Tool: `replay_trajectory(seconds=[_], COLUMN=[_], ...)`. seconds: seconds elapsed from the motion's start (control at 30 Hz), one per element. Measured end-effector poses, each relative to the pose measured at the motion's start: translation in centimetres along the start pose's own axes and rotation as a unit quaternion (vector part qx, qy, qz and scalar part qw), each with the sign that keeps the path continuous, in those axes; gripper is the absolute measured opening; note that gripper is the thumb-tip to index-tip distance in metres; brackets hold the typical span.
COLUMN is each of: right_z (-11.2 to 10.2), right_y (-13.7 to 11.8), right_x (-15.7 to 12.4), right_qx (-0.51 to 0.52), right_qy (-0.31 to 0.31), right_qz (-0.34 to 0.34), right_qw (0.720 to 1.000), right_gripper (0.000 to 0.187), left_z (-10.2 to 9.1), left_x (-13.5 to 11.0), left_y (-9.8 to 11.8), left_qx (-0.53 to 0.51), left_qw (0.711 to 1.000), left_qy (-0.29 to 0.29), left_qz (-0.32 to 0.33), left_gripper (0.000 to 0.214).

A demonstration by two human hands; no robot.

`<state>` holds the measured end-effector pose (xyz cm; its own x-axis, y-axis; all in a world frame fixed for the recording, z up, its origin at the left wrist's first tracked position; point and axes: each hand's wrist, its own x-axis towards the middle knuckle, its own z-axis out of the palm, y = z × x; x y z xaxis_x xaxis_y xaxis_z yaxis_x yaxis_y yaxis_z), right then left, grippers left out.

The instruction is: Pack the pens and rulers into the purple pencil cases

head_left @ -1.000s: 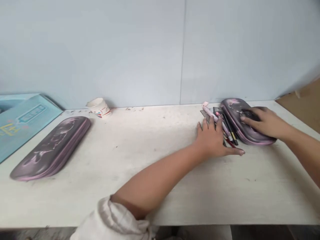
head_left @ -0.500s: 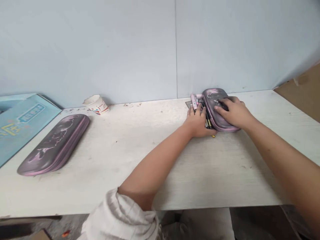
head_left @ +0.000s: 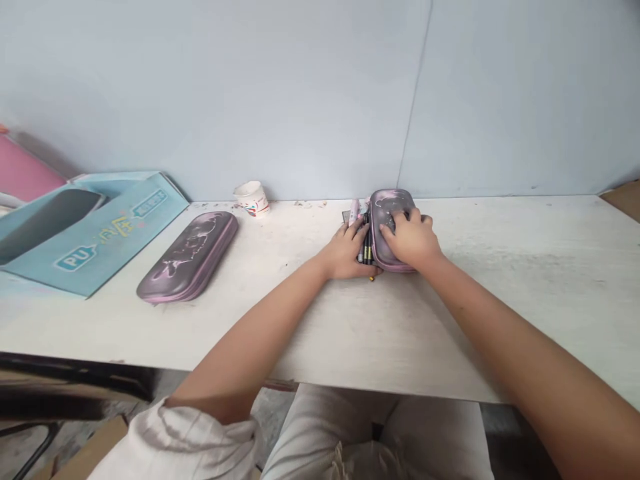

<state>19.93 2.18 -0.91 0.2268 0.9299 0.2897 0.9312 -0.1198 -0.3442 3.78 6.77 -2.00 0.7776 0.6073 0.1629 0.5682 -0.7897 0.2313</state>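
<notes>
A dark grey pencil case with pink trim (head_left: 381,245) lies shut on the white table. My right hand (head_left: 414,237) grips it from above, thumb and fingers spread over its lid. Along its left side lies a bundle of dark pens (head_left: 367,250), with a pale pink pen or marker (head_left: 354,211) at the far end. My left hand (head_left: 343,255) is clasped over these pens, fingers across them and thumb by their near end. That hand hides part of the bundle. A yellow tip (head_left: 371,279) peeks out below the thumb.
A second similar pencil case (head_left: 187,257) rests to the left. Behind it stands a printed paper cup (head_left: 253,200) near the wall. A light-blue printed box (head_left: 115,233) occupies the left end, with something pink (head_left: 30,170) behind. Cardboard (head_left: 625,200) shows at the far right.
My view has turned left. Both hands have slid leftward along the table with the pencil case and pens, past the wall seam towards the other case.
</notes>
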Motion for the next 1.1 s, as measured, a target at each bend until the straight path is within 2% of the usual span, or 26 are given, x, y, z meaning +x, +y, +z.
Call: replay_trajectory(seconds=[0.07, 0.13, 0.23, 0.3, 0.4, 0.47, 0.53, 0.63, 0.7, 0.73, 0.8, 0.9, 1.0, 1.1], right_z=[0.1, -0.1, -0.8, -1.1, -1.5, -1.9, -2.4, -3.1, -3.3, -3.3, -3.0, -2.2, -1.8, -1.9], right_y=[-1.2, -1.7, -1.4, -0.9, -0.5, -0.6, -1.1, -2.3, -3.1, -3.4, -3.7, -3.2, -2.1, -1.5], right_x=[-0.3, -0.4, -0.4, -0.5, -1.0, -1.7, -2.4, -3.5, -4.0, -4.2, -4.5, -4.8, -5.1, -5.4], right_qx=[0.005, 0.014, 0.04, 0.059, 0.089, 0.117, 0.149, 0.176, 0.178, 0.178, 0.18, 0.179, 0.173, 0.17], right_qy=[-0.008, -0.023, -0.054, -0.066, -0.037, 0.013, 0.083, 0.181, 0.213, 0.221, 0.231, 0.252, 0.268, 0.289], right_qz=[-0.005, 0.018, 0.082, 0.086, 0.068, 0.058, 0.026, -0.068, -0.128, -0.15, -0.171, -0.153, -0.128, -0.122], right_qw=[1.0, 0.999, 0.994, 0.992, 0.993, 0.991, 0.985, 0.965, 0.952, 0.947, 0.941, 0.938, 0.939, 0.934], right_gripper=[0.053, 0.061, 0.078, 0.079, 0.074, 0.074, 0.073, 0.069, 0.067, 0.065, 0.058, 0.045, 0.038, 0.033], left_z=[-0.6, -1.1, -1.4, -1.5, -1.8, -2.2, -2.7, -3.6, -4.4, -4.8, -5.5, -6.0, -5.7, -5.0], left_x=[-1.2, -1.9, -2.3, -2.4, -2.3, -2.3, -2.1, -1.8, -1.7, -1.9, -2.5, -4.1, -5.8, -6.5], left_y=[-0.7, -1.0, -0.6, 0.1, 1.2, 1.9, 2.7, 4.0, 4.6, 4.7, 4.7, 3.8, 2.7, 1.8], left_qx=[-0.006, -0.015, -0.022, -0.022, -0.048, -0.113, -0.235, -0.42, -0.466, -0.46, -0.39, -0.165, 0.029, 0.117], left_qw=[1.0, 1.0, 0.999, 0.997, 0.995, 0.989, 0.967, 0.888, 0.844, 0.837, 0.851, 0.89, 0.905, 0.909], left_qy=[0.004, 0.004, -0.014, -0.028, -0.016, 0.015, 0.062, 0.176, 0.248, 0.277, 0.329, 0.389, 0.38, 0.352], left_qz=[-0.004, -0.012, -0.043, -0.068, -0.086, -0.089, -0.073, -0.066, -0.092, -0.105, -0.126, -0.168, -0.189, -0.189], left_gripper=[0.107, 0.104, 0.098, 0.094, 0.084, 0.077, 0.067, 0.051, 0.047, 0.046, 0.044, 0.043, 0.045, 0.044])
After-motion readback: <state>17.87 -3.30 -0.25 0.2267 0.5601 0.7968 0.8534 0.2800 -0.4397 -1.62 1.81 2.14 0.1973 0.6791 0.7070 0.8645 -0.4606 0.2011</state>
